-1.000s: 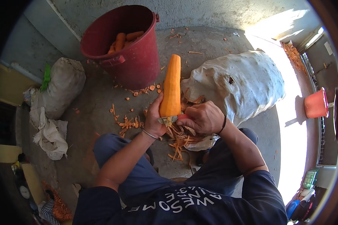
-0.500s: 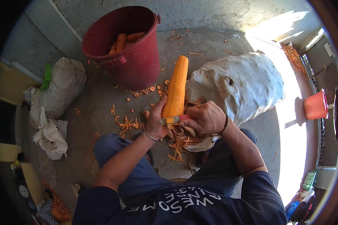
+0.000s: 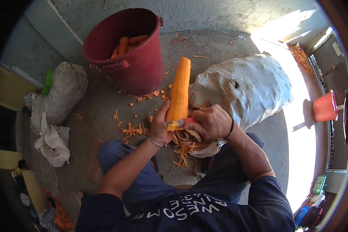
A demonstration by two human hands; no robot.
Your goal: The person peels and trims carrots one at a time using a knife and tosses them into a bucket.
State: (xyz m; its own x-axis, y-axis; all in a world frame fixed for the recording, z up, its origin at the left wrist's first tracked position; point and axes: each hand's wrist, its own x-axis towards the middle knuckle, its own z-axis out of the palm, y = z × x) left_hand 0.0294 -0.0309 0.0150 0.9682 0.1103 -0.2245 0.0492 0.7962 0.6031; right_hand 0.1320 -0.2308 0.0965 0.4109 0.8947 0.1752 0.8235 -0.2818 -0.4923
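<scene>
A large peeled carrot [image 3: 179, 91] stands tilted in front of me, its narrow end pointing away. My left hand [image 3: 160, 124] is wrapped round its thick lower end from the left side. In my right hand [image 3: 212, 121] is a peeler [image 3: 188, 120] with a red handle, and its metal blade lies across the carrot near the base. Orange peelings [image 3: 186, 149] are heaped on the floor beneath both hands.
A dark red bin [image 3: 143, 69] holding several carrots stands beyond my left hand. To the right lies a big white sack [image 3: 251, 87]. Another stuffed sack [image 3: 65, 87] is at the left, and a red bucket [image 3: 324, 107] is at the far right.
The view has shifted slightly. Both hands keep their hold, and the blade is still near the carrot's thick end.
</scene>
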